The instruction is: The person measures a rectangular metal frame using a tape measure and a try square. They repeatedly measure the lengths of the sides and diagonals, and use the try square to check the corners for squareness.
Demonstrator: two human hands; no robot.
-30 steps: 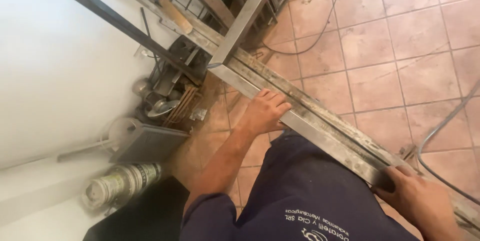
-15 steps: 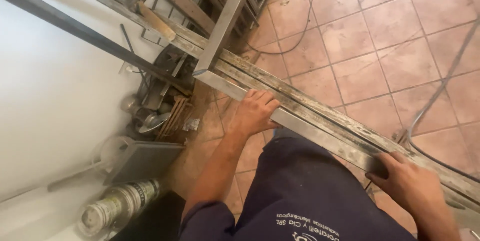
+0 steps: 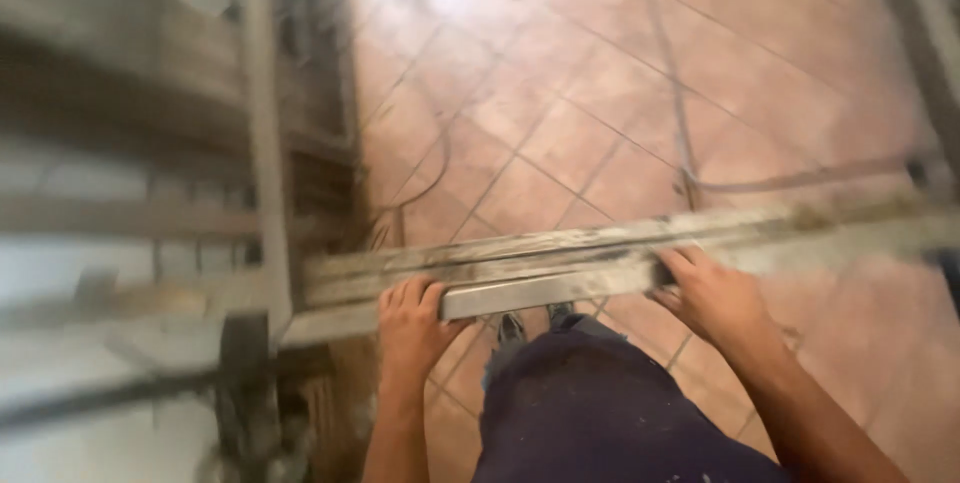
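A short grey metal bar lies along a longer stack of dusty metal profiles that runs across the view at waist height. My left hand grips the bar's left end with the fingers curled over it. My right hand holds its right end, fingers on top of the profiles. My dark blue trousers and shoes show just below the bar. The whole picture is smeared by motion.
An upright metal post and a blurred metal frame stand at the left. Terracotta floor tiles spread ahead, with thin cables lying across them. Dark clutter sits low at the left.
The view has swung round sharply, so the profiles now run level across the frame. My right hand has moved in closer to the left. Both hands stay on the metal.
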